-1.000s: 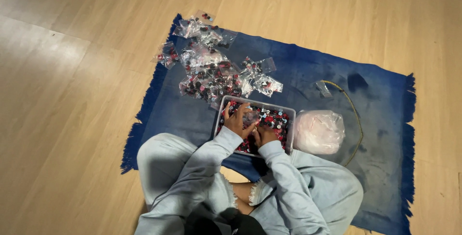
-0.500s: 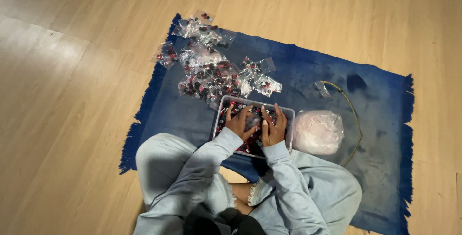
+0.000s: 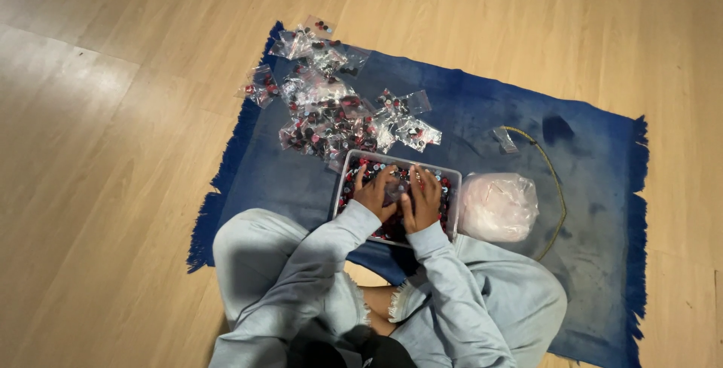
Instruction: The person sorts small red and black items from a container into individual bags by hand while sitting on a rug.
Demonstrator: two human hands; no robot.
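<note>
Both hands have drawn closer together over the tray (image 3: 343,187) of small red and dark pieces. From the head view, the left hand (image 3: 376,193) and right hand (image 3: 422,201) pinch a small clear bag (image 3: 397,187) between them, apparently so it stays over the tray. Filled bags (image 3: 331,112) lie heaped beyond on the blue rug (image 3: 482,112).

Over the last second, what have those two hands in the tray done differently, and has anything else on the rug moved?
Both hands have shifted a little within the clear tray of small red and dark pieces: the left hand and right hand now lie close together over its middle, fingers spread, seemingly around a small clear bag. The pile of little bags, the pink-white bag and the blue rug stayed put.
</note>
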